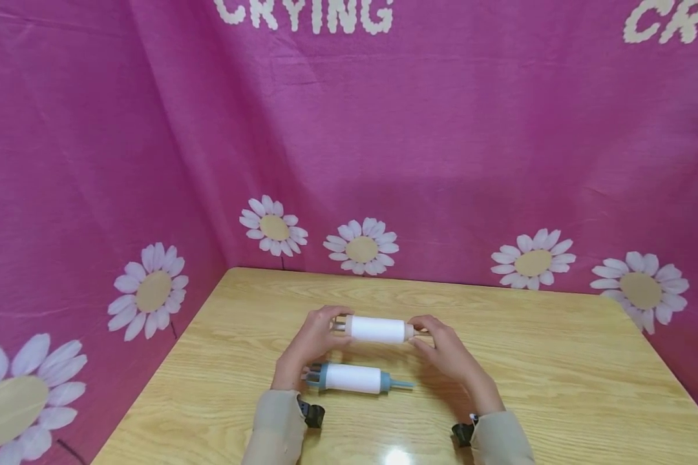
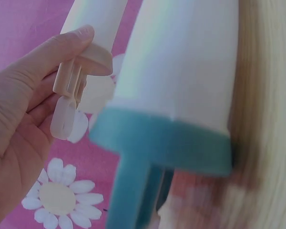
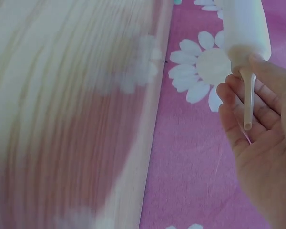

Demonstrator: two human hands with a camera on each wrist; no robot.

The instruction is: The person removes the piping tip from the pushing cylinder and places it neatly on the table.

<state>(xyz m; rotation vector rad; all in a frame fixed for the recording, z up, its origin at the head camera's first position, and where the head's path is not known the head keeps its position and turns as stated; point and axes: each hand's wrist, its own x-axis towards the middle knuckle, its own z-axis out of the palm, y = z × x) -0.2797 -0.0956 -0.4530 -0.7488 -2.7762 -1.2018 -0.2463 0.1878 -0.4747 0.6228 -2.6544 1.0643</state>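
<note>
Held level between both hands is a white cylinder with beige ends [image 1: 378, 329], over the wooden table. The left hand [image 1: 314, 339] grips its left end, where beige prongs stick out; in the left wrist view the thumb [image 2: 78, 38] lies along the white body by the beige collar. At the other end, the right hand [image 1: 450, 352] pinches the beige tip, and a thin hollow stem [image 3: 248, 102] points toward the palm. Nearer the person, a similar white cylinder with teal ends [image 1: 353, 378] lies on the table, its prongs to the left and its stem to the right.
The wooden table [image 1: 558, 387] reaches back to a magenta cloth [image 1: 442, 129] printed with white daisies and lettering. More of this cloth hangs along the left side. Small black devices are strapped to both wrists.
</note>
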